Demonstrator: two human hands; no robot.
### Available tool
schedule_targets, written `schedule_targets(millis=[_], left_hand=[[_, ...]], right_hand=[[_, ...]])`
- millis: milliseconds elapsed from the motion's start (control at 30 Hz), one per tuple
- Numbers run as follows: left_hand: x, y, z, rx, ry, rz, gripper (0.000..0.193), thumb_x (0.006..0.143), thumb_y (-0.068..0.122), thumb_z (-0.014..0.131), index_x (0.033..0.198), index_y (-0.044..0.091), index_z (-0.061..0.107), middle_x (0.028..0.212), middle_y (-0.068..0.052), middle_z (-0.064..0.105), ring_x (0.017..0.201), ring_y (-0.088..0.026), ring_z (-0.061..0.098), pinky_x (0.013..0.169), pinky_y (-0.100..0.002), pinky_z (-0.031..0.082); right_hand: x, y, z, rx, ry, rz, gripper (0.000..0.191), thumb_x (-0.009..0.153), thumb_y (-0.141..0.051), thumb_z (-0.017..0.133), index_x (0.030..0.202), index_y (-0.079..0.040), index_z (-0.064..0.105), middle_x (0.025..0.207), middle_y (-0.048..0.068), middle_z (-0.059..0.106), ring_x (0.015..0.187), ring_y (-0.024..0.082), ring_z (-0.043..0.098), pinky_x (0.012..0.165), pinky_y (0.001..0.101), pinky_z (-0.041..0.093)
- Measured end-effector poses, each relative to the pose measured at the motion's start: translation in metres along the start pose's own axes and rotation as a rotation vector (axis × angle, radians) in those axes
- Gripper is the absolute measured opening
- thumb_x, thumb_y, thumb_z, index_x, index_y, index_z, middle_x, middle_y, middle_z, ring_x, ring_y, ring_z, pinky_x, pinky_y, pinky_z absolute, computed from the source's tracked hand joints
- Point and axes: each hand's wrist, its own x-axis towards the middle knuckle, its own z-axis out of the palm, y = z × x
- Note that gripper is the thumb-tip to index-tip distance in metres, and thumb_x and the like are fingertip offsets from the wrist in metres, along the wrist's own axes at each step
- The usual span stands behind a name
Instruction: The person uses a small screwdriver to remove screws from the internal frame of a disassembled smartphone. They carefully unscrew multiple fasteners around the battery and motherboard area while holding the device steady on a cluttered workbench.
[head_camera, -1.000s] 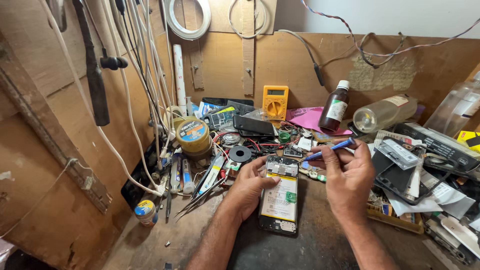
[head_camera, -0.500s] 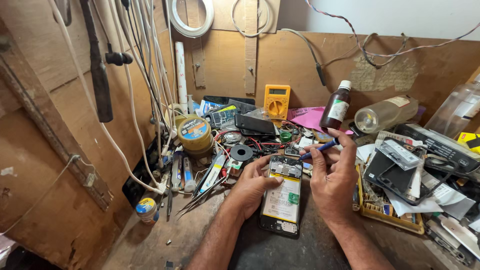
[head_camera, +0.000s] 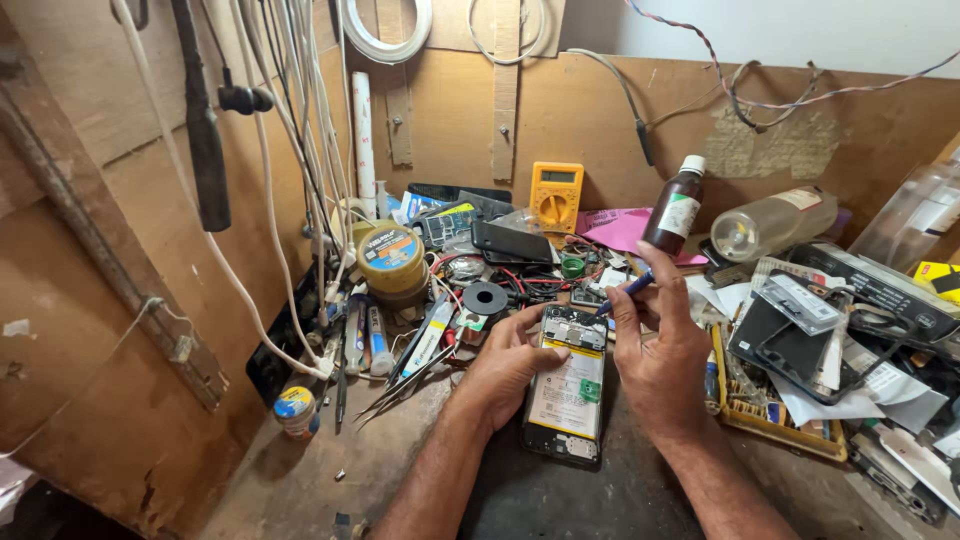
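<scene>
An opened smartphone (head_camera: 566, 390) lies back-off on the dark bench, its battery and circuit boards showing. My left hand (head_camera: 508, 362) rests on the phone's left edge, thumb near the upper board, steadying it. My right hand (head_camera: 660, 350) hovers at the phone's upper right and grips a thin blue-handled screwdriver (head_camera: 628, 290), its tip pointing down toward the phone's top. Tweezers (head_camera: 410, 378) and small tubes (head_camera: 378, 340) lie just left of my left hand.
A yellow multimeter (head_camera: 555, 195) leans on the back board. A brown bottle (head_camera: 674, 208) and a clear bottle on its side (head_camera: 770, 222) sit behind. A yellow tin (head_camera: 392, 260), hanging white cables (head_camera: 290, 150), phone frames and parts (head_camera: 800, 320) crowd the bench.
My right hand has come down and left with the blue screwdriver, closer to the phone's top. The left hand has stayed on the phone's edge.
</scene>
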Motion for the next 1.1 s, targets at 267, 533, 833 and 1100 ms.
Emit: schedule_targets(millis=[267, 533, 833, 1100], left_hand=[[0.001, -0.001, 0.002, -0.002, 0.004, 0.008, 0.064, 0.078, -0.013, 0.064, 0.140, -0.003, 0.055, 0.115, -0.016, 0.073, 0.099, -0.022, 0.073, 0.088, -0.035, 0.060], [0.002, -0.002, 0.003, 0.047, 0.027, -0.030, 0.063, 0.077, -0.012, 0.064, 0.139, -0.004, 0.055, 0.114, -0.016, 0.072, 0.100, -0.023, 0.072, 0.088, -0.035, 0.060], [0.000, -0.003, 0.003, 0.052, 0.033, -0.004, 0.064, 0.077, -0.012, 0.066, 0.140, -0.004, 0.055, 0.117, -0.015, 0.072, 0.104, -0.022, 0.072, 0.091, -0.034, 0.059], [0.000, 0.000, 0.005, 0.057, 0.057, -0.048, 0.058, 0.077, -0.013, 0.063, 0.135, -0.004, 0.058, 0.112, -0.015, 0.073, 0.098, -0.024, 0.073, 0.087, -0.036, 0.060]], right_hand=[[0.003, 0.002, 0.001, 0.180, -0.064, 0.049, 0.045, 0.103, 0.001, 0.063, 0.144, -0.007, 0.045, 0.101, 0.008, 0.074, 0.097, 0.014, 0.074, 0.083, 0.0289, 0.060], [0.003, 0.010, 0.008, 0.214, -0.021, 0.031, 0.055, 0.096, 0.004, 0.074, 0.146, -0.010, 0.055, 0.096, 0.007, 0.066, 0.090, 0.012, 0.067, 0.082, 0.0286, 0.060], [0.002, 0.004, 0.005, 0.314, -0.034, 0.100, 0.053, 0.098, 0.002, 0.068, 0.147, -0.008, 0.049, 0.104, 0.003, 0.069, 0.098, 0.009, 0.070, 0.089, 0.0272, 0.060], [-0.001, 0.006, 0.008, 0.163, -0.032, 0.130, 0.059, 0.094, 0.002, 0.073, 0.148, -0.011, 0.053, 0.087, 0.004, 0.065, 0.083, 0.010, 0.065, 0.076, 0.0248, 0.056]])
